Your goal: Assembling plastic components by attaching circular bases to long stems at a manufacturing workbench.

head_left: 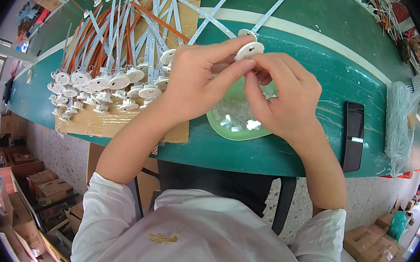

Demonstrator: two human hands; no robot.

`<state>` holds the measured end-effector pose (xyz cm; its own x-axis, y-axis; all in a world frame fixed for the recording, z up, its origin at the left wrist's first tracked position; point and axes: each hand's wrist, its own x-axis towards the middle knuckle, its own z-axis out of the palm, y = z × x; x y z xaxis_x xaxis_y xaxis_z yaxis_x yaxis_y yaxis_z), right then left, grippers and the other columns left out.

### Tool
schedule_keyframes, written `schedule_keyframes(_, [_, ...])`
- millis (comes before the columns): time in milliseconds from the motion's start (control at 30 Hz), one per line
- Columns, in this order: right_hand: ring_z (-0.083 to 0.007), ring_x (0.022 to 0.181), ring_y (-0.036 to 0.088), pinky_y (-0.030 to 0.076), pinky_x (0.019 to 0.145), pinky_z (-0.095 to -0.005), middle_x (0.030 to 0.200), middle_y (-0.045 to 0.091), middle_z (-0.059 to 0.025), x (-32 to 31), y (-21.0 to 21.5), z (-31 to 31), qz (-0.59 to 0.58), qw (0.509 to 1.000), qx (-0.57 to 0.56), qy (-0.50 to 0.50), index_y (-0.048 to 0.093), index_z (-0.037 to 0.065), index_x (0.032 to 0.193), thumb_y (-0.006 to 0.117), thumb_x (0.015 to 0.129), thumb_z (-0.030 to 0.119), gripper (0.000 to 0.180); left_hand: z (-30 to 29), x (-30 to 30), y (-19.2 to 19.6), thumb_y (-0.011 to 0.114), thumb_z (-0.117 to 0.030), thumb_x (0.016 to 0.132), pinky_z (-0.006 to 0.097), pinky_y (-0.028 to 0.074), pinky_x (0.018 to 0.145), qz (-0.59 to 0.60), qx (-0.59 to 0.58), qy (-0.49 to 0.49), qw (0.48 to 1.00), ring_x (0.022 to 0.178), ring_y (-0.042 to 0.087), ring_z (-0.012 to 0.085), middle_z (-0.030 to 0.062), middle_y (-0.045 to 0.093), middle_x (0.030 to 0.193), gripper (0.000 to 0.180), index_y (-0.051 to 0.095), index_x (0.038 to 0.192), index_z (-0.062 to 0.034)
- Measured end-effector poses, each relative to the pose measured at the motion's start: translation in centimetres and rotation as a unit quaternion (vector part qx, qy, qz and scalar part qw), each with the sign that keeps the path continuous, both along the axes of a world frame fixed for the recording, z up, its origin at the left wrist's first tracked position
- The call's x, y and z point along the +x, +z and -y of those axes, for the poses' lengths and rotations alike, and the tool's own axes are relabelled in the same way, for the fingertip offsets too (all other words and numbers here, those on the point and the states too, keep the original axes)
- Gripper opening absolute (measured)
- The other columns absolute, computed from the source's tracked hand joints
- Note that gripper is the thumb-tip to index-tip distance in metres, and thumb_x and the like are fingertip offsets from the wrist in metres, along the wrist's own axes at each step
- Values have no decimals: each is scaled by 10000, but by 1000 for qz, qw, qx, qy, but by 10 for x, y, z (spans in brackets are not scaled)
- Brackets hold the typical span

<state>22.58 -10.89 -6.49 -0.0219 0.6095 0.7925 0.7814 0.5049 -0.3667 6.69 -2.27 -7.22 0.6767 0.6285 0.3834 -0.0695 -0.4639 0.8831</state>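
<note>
Above the table, both my hands come together at a white round disc (250, 51) with a small dark mark in its middle. My left hand (194, 77) grips it from the left, thumb at its lower edge. The bent fingers of my right hand (285, 95) close on its lower right edge; whether a small part lies between those fingertips is hidden. A second white disc (247, 33) shows just behind. From there, pale LED strips (272, 11) reach toward the far side. Under my hands stands a green bowl (239, 136) holding small clear, shiny pieces.
Left of me, a cardboard sheet (177, 136) carries a heap of LED strips (149, 51) with white round ends (119, 80), some strips orange. At right lie a black phone (353, 136) and a bundle of clear plastic (399, 127). Cartons (372, 247) stand on the floor.
</note>
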Motion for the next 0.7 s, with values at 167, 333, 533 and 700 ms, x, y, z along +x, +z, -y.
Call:
schedule_keyframes(167, [-154,640,684,553,589,-245,801,712,-81,1,0,2,-31,999,-12,-4,698,3,902,692,736,-77,184,-3,4,-4,733,-83,884,306,549,598,34,191,71,978,708,746,253,150,738,834,345,690,1219,-13])
schedule_keyframes(333, [-151,636,689,551,590,-242,792,723,-75,5,1,1,-19,1000,1,-22,703,9,880,683,738,-69,163,-4,2,3,740,-71,868,337,513,550,-19,301,83,950,610,683,278,149,712,780,352,692,1214,-24])
schedule_keyframes(533, [-146,651,694,553,636,-252,782,725,-76,18,-3,-6,-22,997,-7,-73,717,15,892,698,778,-24,122,-12,-4,4,707,-54,901,293,503,565,-7,311,128,942,604,666,210,116,741,823,331,691,1232,-37])
schedule_keyframes(700, [-124,734,693,548,693,-271,846,739,-45,55,-10,-25,-161,959,-181,-147,729,34,964,714,847,103,136,-36,-18,18,656,-125,951,313,512,600,-56,310,200,928,618,672,173,109,733,777,257,700,1183,-25])
